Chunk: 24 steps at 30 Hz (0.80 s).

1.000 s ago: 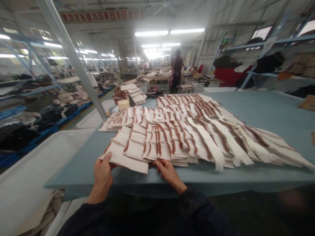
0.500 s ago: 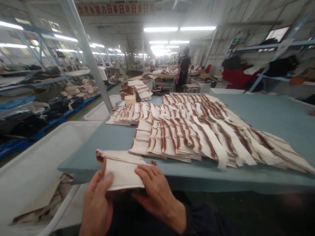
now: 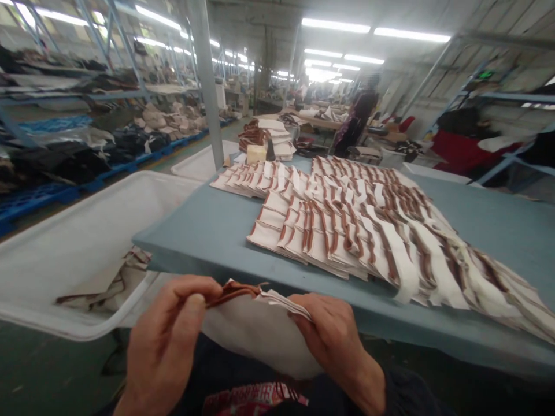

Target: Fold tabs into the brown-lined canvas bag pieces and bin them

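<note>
Cloth (image 3: 255,332) up in both hands, and it looks like a straightening or checking step along the top edge

Here it is, held in front of the torso, just off the tabletop's (image 3: 186,228) near edge: the left grip (image 3: 162,338) pinches the brown trim (image 3: 237,292) between thumb and finger, the right grip (image 3: 338,332) closes over the pale layers at the other end, and the next move seems to call for both to hold the layers level and together; beyond, overlapping panels (image 3: 299,234) crowd the tabletop, white strips (image 3: 403,260) draped across some, a yellow block (image 3: 255,153) and a stack (image 3: 277,136) behind; out left, a white bin (image 3: 39,263) and a pole (image 3: 207,86) could hamper a wide swing, and a person (image 3: 356,115) stands well back
</note>
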Tool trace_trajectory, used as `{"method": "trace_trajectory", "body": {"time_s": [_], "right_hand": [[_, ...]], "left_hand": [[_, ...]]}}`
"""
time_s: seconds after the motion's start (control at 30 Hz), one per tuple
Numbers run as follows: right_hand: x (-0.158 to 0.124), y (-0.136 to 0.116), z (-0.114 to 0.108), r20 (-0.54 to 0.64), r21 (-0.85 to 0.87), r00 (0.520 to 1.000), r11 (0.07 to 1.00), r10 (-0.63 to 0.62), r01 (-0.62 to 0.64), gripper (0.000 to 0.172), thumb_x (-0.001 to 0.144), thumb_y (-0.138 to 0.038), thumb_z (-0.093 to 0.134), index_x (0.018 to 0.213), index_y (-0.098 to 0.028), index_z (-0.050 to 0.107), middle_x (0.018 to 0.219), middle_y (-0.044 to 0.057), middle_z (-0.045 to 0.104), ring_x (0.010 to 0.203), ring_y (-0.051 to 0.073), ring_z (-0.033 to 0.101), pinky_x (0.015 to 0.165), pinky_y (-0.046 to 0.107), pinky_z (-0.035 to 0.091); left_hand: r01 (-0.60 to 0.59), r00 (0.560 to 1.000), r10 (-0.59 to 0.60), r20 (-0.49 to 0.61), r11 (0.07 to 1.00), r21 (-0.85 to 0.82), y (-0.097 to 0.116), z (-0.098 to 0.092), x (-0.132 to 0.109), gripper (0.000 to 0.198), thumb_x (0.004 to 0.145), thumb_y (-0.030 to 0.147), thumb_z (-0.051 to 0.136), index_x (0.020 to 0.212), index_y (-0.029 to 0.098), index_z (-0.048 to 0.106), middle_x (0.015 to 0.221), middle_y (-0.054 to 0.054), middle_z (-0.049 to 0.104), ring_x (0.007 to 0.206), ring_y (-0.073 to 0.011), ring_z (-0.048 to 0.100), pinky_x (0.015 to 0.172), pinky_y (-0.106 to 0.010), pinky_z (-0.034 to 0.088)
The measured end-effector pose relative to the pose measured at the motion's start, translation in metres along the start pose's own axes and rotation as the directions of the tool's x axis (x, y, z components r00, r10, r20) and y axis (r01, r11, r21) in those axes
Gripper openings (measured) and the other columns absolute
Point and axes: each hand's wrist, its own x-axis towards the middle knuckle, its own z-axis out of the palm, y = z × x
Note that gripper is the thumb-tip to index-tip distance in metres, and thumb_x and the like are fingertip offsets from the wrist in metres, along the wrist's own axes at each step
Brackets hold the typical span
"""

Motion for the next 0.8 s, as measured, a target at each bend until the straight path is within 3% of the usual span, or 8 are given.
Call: {"method": "trace_trajectory", "body": {"time_s": [0.07, 0.13, 0.23, 0.33, 0.47, 0.57, 0.7, 0.8], "right_hand": [[-0.005, -0.002, -0.007, 0.039, -0.024, 0.999, 1.000, -0.001, 0.002, 0.046, 0.125, -0.033, 0.044, 0.098, -0.021, 0.079, 0.075, 0.006, 0.082, 0.061, 0.017, 0.074, 0.063, 0.030, 0.051], [-0.009, -0.006, -0.011, 0.059, -0.047, 0.998, 0.999, 0.004, -0.001, 0.048, 0.125, -0.034, 0.044, 0.094, -0.020, 0.078, 0.071, 0.005, 0.079, 0.057, 0.017, 0.072, 0.061, 0.030, 0.049], [-0.012, -0.011, -0.011, 0.067, -0.057, 0.997, 0.998, 0.028, -0.024, 0.048, 0.125, -0.033, 0.044, 0.094, -0.019, 0.079, 0.071, 0.005, 0.079, 0.057, 0.017, 0.072, 0.060, 0.030, 0.048], [-0.014, -0.013, -0.009, 0.067, -0.058, 0.996, 0.997, 0.053, -0.049, 0.049, 0.126, -0.033, 0.042, 0.097, -0.018, 0.079, 0.074, 0.006, 0.081, 0.060, 0.017, 0.075, 0.061, 0.031, 0.049], [-0.015, -0.014, -0.007, 0.057, -0.080, 0.997, 0.996, 0.047, -0.042, 0.050, 0.126, -0.035, 0.041, 0.097, -0.019, 0.078, 0.073, 0.004, 0.081, 0.059, 0.017, 0.075, 0.061, 0.032, 0.050], [-0.016, -0.015, -0.005, 0.063, -0.103, 0.997, 0.994, 0.050, -0.044, 0.050, 0.126, -0.036, 0.042, 0.096, -0.019, 0.078, 0.072, 0.004, 0.080, 0.059, 0.017, 0.074, 0.060, 0.032, 0.049], [-0.019, -0.016, 0.000, 0.098, -0.120, 0.992, 0.991, 0.073, -0.061, 0.047, 0.125, -0.035, 0.045, 0.097, -0.020, 0.079, 0.076, 0.005, 0.082, 0.061, 0.017, 0.074, 0.062, 0.031, 0.048], [-0.026, -0.015, 0.011, 0.132, -0.137, 0.987, 0.988, 0.088, -0.069, 0.046, 0.125, -0.036, 0.046, 0.098, -0.020, 0.079, 0.076, 0.005, 0.081, 0.062, 0.017, 0.073, 0.063, 0.031, 0.046]], "left_hand": [[-0.163, 0.986, 0.162, 0.023, 0.987, 0.012, 0.008, 0.012, 0.003, 0.013, 0.100, 0.035, 0.076, 0.110, 0.030, 0.082, 0.107, -0.002, 0.087, 0.092, -0.0237, 0.083, 0.079, -0.027, 0.069], [-0.313, 0.948, 0.312, 0.069, 0.950, 0.010, 0.014, 0.024, 0.004, 0.010, 0.098, 0.022, 0.076, 0.104, 0.028, 0.081, 0.098, 0.000, 0.087, 0.083, -0.0193, 0.083, 0.077, -0.023, 0.068], [-0.455, 0.891, 0.454, 0.031, 0.889, 0.061, 0.014, 0.034, -0.002, 0.015, 0.100, 0.013, 0.074, 0.105, 0.026, 0.079, 0.104, -0.003, 0.087, 0.094, -0.0204, 0.084, 0.094, -0.027, 0.069], [-0.497, 0.868, 0.495, 0.045, 0.862, 0.099, 0.007, 0.036, -0.010, 0.024, 0.102, 0.011, 0.072, 0.121, 0.024, 0.077, 0.119, -0.007, 0.086, 0.109, -0.0228, 0.085, 0.107, -0.032, 0.068], [-0.484, 0.875, 0.478, 0.080, 0.868, 0.106, 0.000, 0.037, -0.016, 0.022, 0.104, 0.015, 0.073, 0.124, 0.024, 0.076, 0.115, -0.007, 0.086, 0.106, -0.0212, 0.085, 0.107, -0.029, 0.067], [-0.418, 0.908, 0.415, 0.049, 0.904, 0.091, -0.001, 0.041, -0.018, 0.016, 0.103, 0.017, 0.075, 0.116, 0.025, 0.079, 0.111, -0.005, 0.086, 0.103, -0.0214, 0.085, 0.100, -0.029, 0.069], [-0.157, 0.988, 0.157, 0.002, 0.987, -0.043, 0.001, 0.044, -0.019, 0.003, 0.098, 0.027, 0.078, 0.100, 0.025, 0.079, 0.103, -0.004, 0.085, 0.092, -0.0219, 0.083, 0.087, -0.028, 0.068], [0.015, 0.985, -0.004, 0.174, 0.998, -0.066, 0.005, 0.040, -0.016, 0.009, 0.094, 0.031, 0.072, 0.093, 0.025, 0.079, 0.091, -0.002, 0.084, 0.080, -0.0214, 0.079, 0.076, -0.028, 0.064]]}}
